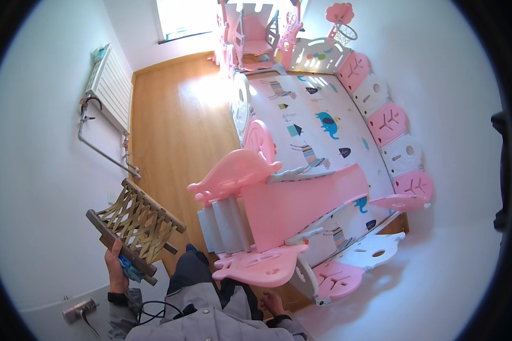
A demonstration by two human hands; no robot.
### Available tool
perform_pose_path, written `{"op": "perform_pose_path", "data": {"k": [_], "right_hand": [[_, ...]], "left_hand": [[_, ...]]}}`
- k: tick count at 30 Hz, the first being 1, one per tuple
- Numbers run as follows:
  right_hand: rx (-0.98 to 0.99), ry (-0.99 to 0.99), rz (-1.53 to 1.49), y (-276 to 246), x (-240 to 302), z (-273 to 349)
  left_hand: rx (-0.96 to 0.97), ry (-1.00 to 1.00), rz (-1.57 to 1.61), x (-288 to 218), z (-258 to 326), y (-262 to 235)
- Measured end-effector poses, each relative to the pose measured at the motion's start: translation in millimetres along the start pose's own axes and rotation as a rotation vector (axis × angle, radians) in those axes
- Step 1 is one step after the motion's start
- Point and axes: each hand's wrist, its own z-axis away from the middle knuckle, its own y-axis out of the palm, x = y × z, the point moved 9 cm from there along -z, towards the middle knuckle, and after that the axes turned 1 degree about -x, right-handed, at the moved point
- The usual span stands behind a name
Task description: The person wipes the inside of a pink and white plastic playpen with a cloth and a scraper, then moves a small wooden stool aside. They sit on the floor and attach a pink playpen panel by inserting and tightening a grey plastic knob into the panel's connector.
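Note:
My left hand grips the lower edge of a small wooden folding stool with a woven strap seat, held up near the left wall; a blue cloth is bunched in the same hand. My right hand hangs low in front of me, fingers loosely apart, holding nothing, just below the pink base of a children's slide. The slide is pink and grey, with steps on its left side and a chute running right into a play pen.
A pink and white fenced play pen with a printed floor mat fills the right. A wooden floor runs to a bright window. A white radiator hangs on the left wall. A wall socket with a cable is at lower left.

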Motion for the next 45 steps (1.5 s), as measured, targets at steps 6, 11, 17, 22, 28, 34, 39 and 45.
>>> {"op": "perform_pose_path", "data": {"k": [6, 11, 17, 22, 28, 34, 39, 45], "right_hand": [[-0.175, 0.128, -0.321, 40, -20, 51], [-0.179, 0.129, 0.012, 113, -24, 99], [-0.322, 0.02, -0.089, 197, -34, 84], [-0.265, 0.037, -0.383, 221, -5, 55], [-0.213, 0.008, -0.303, 218, 71, 46], [-0.18, -0.053, -0.217, 223, 106, 46], [-0.167, -0.097, -0.169, 265, 110, 3], [-0.199, 0.052, 0.114, 272, 191, -44]], "left_hand": [[0.009, -0.085, -0.044, 22, -113, 22], [0.109, -0.197, -0.073, 33, -199, 40], [0.228, -0.2, -0.091, 3, -243, 65], [0.252, -0.162, -0.105, -32, -258, 71], [0.292, -0.048, -0.116, -88, -262, 67], [0.261, -0.025, -0.162, -101, -307, 63], [0.289, -0.08, -0.215, -90, -392, 71], [0.306, -0.201, -0.27, -101, -446, 78]]}}
